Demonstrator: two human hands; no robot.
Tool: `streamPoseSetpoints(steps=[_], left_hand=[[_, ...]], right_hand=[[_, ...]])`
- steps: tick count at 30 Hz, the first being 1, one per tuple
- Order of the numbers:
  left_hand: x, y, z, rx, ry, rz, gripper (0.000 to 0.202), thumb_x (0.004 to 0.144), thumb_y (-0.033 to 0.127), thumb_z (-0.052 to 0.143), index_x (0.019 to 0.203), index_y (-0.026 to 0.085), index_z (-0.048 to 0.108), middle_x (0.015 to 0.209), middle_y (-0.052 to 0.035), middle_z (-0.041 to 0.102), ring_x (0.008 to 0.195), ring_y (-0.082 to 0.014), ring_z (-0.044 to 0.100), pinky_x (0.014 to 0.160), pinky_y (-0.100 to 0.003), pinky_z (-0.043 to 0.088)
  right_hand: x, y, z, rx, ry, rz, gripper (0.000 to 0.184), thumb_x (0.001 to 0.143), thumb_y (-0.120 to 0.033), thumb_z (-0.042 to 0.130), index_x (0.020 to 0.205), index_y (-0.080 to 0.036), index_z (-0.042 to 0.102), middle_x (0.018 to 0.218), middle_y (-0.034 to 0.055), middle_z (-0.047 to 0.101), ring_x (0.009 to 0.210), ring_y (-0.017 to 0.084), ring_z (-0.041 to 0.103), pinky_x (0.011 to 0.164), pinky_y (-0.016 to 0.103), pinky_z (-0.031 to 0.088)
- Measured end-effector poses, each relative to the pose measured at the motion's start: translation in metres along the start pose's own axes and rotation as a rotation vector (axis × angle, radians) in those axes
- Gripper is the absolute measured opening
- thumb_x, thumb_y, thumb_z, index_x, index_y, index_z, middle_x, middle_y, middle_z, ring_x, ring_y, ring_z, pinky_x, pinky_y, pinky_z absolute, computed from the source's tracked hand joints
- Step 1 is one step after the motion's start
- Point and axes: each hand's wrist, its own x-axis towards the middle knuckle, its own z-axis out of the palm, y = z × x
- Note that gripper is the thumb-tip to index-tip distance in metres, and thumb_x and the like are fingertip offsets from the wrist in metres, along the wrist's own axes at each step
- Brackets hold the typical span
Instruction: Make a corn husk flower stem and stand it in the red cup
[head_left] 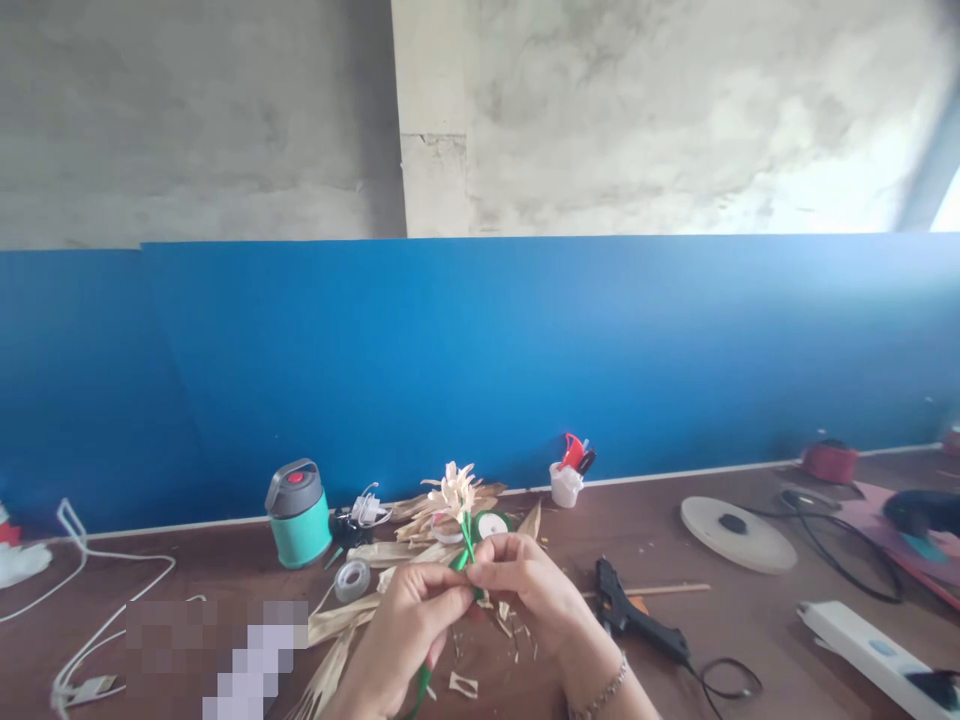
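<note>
My left hand (pixel 409 640) and my right hand (pixel 517 595) meet at the middle of the wooden table (pixel 660 520), their fingers pinching a green ribbon (pixel 465 555) wound below a pale dried-husk flower (pixel 454 495). The ribbon's loose end hangs down past my left hand. My fingers hide the flower's stem. Just behind my right hand's fingers lies a ribbon spool (pixel 491 525). Strips of dried husk (pixel 341 620) and small scraps (pixel 463 684) are scattered around my hands. A bracelet circles my right wrist.
A black hot glue gun (pixel 634 610) lies to the right, with a teal flask (pixel 298 515) and a tape roll (pixel 352 580) to the left. At the back stand a white cup (pixel 565 487) and blue wall panel (pixel 480 340). Further right are a white disc (pixel 739 535) and power strip (pixel 862 650).
</note>
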Motion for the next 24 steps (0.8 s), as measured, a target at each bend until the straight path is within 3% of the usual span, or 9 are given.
streamPoseSetpoints(steps=[6,10,14,18,24], left_hand=[[0.0011,0.0017,-0.0016,0.013,0.007,0.034,0.023,0.062,0.035,0.074,0.059,0.013,0.068,0.063,-0.0002,0.063,0.033,-0.0025,0.037,0.035,-0.019,0.021],[0.0024,-0.0012,-0.0036,0.113,0.047,-0.004,0.021,0.066,0.032,0.071,0.057,0.014,0.065,0.041,0.0037,0.051,0.033,-0.0058,0.037,0.035,-0.018,0.022],[0.0043,-0.0039,-0.0033,0.123,0.042,-0.045,0.018,0.062,0.031,0.074,0.06,0.015,0.065,0.04,0.0051,0.05,0.036,-0.0077,0.041,0.036,-0.018,0.025],[0.0044,-0.0037,0.0014,0.139,0.07,-0.063,0.024,0.06,0.035,0.076,0.057,0.016,0.062,0.033,0.0079,0.042,0.03,-0.0068,0.034,0.032,-0.019,0.018],[0.0061,-0.0068,0.0034,0.003,0.046,0.001,0.025,0.058,0.034,0.073,0.055,0.017,0.056,0.034,0.0108,0.035,0.031,-0.0036,0.025,0.036,-0.019,0.016]], right_hand=[[-0.001,-0.0011,-0.0006,-0.116,0.046,-0.073,0.03,0.051,-0.03,0.081,0.052,-0.015,0.054,0.048,-0.0046,0.05,0.047,0.007,0.037,0.049,0.024,0.022],[-0.0034,-0.0037,-0.0022,-0.376,0.106,-0.082,0.023,0.058,-0.026,0.076,0.056,-0.016,0.055,0.048,-0.0054,0.048,0.047,0.007,0.035,0.048,0.024,0.02],[-0.0046,-0.0053,-0.0039,-0.48,0.127,-0.064,0.019,0.06,-0.021,0.073,0.057,-0.017,0.055,0.046,-0.0067,0.045,0.045,0.007,0.033,0.046,0.024,0.018],[-0.0047,-0.006,-0.0025,-0.374,0.117,-0.054,0.02,0.058,-0.02,0.073,0.054,-0.017,0.053,0.046,-0.007,0.045,0.045,0.006,0.033,0.046,0.024,0.018],[-0.0031,-0.0069,0.0009,-0.059,0.004,0.027,0.023,0.055,-0.02,0.075,0.052,-0.016,0.053,0.046,-0.0056,0.048,0.045,0.005,0.033,0.046,0.024,0.018]])
